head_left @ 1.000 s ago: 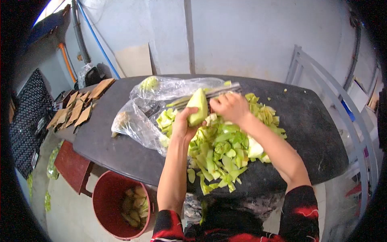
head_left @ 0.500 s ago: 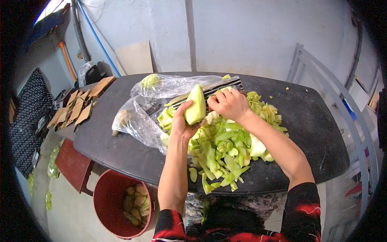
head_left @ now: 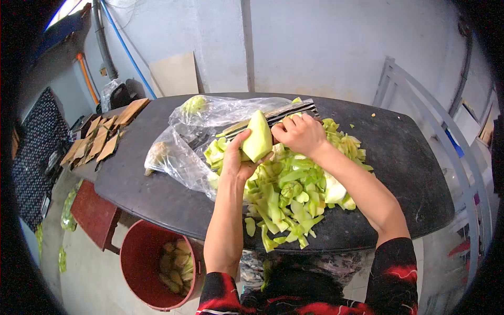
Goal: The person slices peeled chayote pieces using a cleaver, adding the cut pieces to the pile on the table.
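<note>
A pale green, smooth peeled vegetable [head_left: 258,137] is gripped in my left hand [head_left: 239,156], with its pointed end up. My right hand [head_left: 301,135] is curled closed just to its right, over a heap of peelings; whatever its fingers hold is hidden. Green peelings [head_left: 294,207] spread over the dark table below both hands. A white-green peeled piece [head_left: 335,190] lies at the heap's right side, partly behind my right forearm. Behind my hands rests a black-and-white striped cloth or strip [head_left: 294,109].
A clear plastic bag [head_left: 181,168] with pale vegetables inside lies on the dark table [head_left: 157,205] at left. Flattened cardboard [head_left: 100,137] sits at the table's left end. A red bucket [head_left: 137,262] holding vegetable pieces stands below, beside a red stool [head_left: 93,212]. A grey metal rail [head_left: 446,100] stands right.
The peeled vegetable has turned slightly in my left hand and shifted a little to the right. My right hand stays close beside it, still closed.
</note>
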### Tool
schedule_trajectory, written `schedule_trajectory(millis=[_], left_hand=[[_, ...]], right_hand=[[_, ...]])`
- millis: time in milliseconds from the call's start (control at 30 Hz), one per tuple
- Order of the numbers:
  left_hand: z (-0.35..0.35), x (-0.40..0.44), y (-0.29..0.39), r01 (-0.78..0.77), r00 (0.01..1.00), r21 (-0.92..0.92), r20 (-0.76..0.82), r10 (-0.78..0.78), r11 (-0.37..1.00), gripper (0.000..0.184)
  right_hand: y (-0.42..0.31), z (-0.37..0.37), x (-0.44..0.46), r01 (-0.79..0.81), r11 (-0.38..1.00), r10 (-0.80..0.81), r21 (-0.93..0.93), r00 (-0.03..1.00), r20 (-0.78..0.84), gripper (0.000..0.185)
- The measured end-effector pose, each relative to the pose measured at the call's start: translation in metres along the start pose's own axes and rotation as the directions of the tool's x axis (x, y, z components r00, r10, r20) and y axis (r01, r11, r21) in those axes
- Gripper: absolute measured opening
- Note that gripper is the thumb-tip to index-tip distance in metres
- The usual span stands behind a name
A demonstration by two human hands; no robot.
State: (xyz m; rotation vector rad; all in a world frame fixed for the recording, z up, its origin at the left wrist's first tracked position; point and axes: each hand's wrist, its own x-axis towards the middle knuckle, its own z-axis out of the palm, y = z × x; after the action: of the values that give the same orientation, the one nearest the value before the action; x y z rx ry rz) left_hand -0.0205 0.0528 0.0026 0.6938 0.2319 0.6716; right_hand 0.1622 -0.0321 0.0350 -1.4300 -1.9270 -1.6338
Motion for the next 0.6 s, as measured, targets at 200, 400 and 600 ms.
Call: schedule_trajectory(millis=[200, 400, 600], left_hand=[[-0.001, 0.003, 0.000, 0.015, 1.000, -0.009, -0.001, -0.015, 1.000, 0.045], [-0.014, 0.001, 0.011, -0.001, 0.995, 0.103, -0.101, 0.012, 0.995, 0.043], [-0.020, 0.008, 0.011, -0.037, 0.993, 0.029, -0.107, 0.040, 0.999, 0.041]], right_hand=[[0.007, 0.000, -0.001, 0.028, 0.999, -0.028, 0.022, 1.000, 0.013, 0.010], [0.023, 0.000, -0.007, -0.030, 0.999, 0.031, -0.027, 0.999, 0.034, 0.008], [0.037, 0.004, -0.025, -0.222, 0.973, 0.231, -0.065, 0.946, 0.228, 0.006]])
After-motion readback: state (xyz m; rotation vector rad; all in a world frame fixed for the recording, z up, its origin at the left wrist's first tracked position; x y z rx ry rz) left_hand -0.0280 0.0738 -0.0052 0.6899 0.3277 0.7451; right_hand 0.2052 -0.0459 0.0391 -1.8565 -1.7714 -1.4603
